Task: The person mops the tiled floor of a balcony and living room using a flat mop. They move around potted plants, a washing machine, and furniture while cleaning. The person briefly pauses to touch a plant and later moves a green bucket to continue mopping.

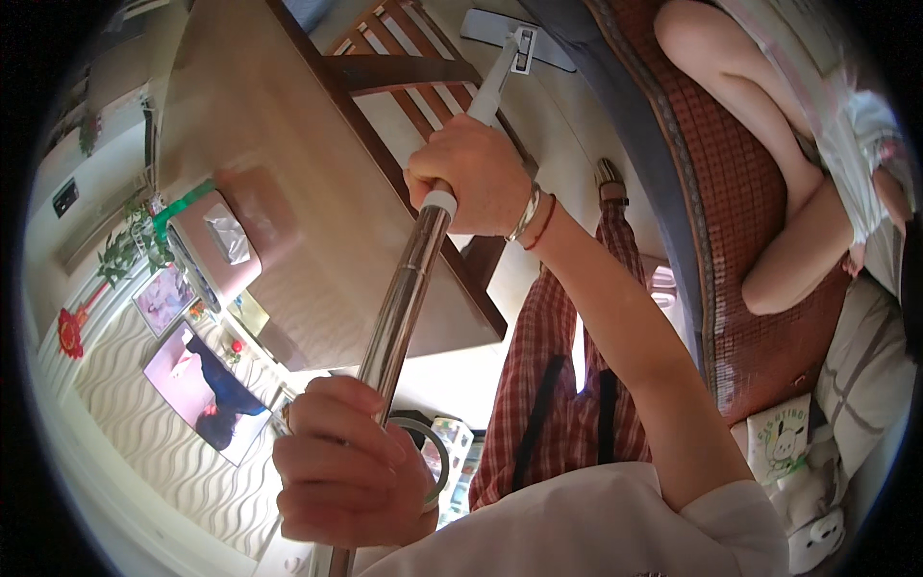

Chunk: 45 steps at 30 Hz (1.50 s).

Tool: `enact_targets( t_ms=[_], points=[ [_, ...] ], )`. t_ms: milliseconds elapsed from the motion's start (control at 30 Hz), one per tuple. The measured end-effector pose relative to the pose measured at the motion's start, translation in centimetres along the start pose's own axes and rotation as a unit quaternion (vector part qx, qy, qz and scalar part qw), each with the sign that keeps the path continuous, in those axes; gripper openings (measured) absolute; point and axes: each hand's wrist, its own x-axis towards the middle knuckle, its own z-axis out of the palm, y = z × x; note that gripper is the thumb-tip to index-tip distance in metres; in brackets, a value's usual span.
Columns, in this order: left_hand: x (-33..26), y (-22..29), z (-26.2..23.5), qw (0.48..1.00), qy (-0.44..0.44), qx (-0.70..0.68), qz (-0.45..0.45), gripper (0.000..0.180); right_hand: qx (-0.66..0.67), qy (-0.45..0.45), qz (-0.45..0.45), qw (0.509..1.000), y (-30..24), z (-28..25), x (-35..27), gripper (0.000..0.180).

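Observation:
A flat mop with a shiny metal pole (399,298) runs slantwise from the lower left up to the top of the view. Its flat, pale mop head (490,29) lies on the floor beside the wooden chair. My left hand (351,462) is closed round the upper pole near my body, with a bangle at its wrist. Farther along, my right hand (476,178) grips the pole just by a white collar, its arm stretched forward. A bangle and a red cord circle that wrist.
Left of the pole stands a wooden table (298,250) with a pink tissue box (216,245). A slatted chair (404,72) is against its far side. On the right, a person's bare legs (740,106) rest on a bed with a brown woven mat (740,356).

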Motion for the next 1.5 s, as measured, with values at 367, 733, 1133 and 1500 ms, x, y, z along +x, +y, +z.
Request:
enact_targets(
  t_ms=[367, 733, 1133, 1500],
  points=[
    [-9.3, 4.0, -4.1, 0.991, -0.079, -0.103, 0.028, 0.029, -0.008, 0.085, 0.014, 0.996, -6.0, 1.1, -12.7, 0.017],
    [-15.6, 8.1, -5.6, 0.994, -0.054, -0.093, -0.023, 0.037, -0.017, 0.045, 0.06, 0.997, -9.6, 2.0, -20.4, 0.015],
    [-17.2, 11.0, -6.5, 0.977, -0.162, -0.136, -0.038, 0.035, 0.002, 0.041, 0.129, 0.991, -13.9, 1.5, -26.9, 0.014],
    [-15.9, 11.0, -10.2, 0.934, -0.077, -0.349, -0.025, 0.042, -0.178, 0.059, 0.163, 0.968, -14.3, 1.8, -24.1, 0.013]
  ],
)
